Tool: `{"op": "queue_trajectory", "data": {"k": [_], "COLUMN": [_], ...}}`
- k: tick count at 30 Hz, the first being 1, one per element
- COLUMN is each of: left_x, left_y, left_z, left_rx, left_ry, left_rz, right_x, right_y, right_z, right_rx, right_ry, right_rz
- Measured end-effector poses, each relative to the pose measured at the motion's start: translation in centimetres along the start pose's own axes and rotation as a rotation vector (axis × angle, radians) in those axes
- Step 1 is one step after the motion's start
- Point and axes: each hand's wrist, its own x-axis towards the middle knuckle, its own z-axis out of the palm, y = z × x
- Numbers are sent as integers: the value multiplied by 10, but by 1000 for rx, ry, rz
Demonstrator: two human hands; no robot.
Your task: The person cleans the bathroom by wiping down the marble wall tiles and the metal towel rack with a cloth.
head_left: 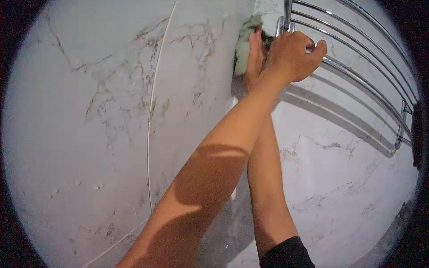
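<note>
My forearms cross, the left one in front. My left hand is closed around the lower front bar of a chrome towel rack, close to its left-hand mount. Behind it and a little to the left, my right hand holds a pale green cloth against the marbled wall near the corner. The cloth is bunched up along the fingers. Part of my right hand is hidden behind my left hand and wrist.
Several curved bars of the rack reach toward the right edge, ending at a second wall mount. A dark object stands at the far right. Marbled tile with water drops covers the left wall.
</note>
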Motion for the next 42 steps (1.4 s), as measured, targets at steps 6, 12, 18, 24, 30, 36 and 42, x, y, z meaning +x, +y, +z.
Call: {"op": "queue_trajectory", "data": {"k": [6,12,18,24,30,36,42], "left_x": [-1,1,2,7,10,9,5], "left_y": [1,-2,3,-6,-11,-6,-5], "left_z": [-3,-1,-9,-9,-6,3,-1], "left_rx": [6,42,70,-23,-8,-12,-60], "left_ry": [-43,-15,-120,-143,-92,11,7], "left_rz": [-12,9,-28,23,68,39,47], "right_x": [12,50,20,-63,-107,-109,-154], "right_y": [-1,2,-20,-43,-66,-86,-79], "right_z": [9,9,11,-37,-149,-202,-106], "right_rx": [40,22,47,-303,-870,-1428,-1451], "right_ry": [-22,-43,-65,-174,-311,134,-202], "right_rz": [15,60,80,-144,-325,21,157]}}
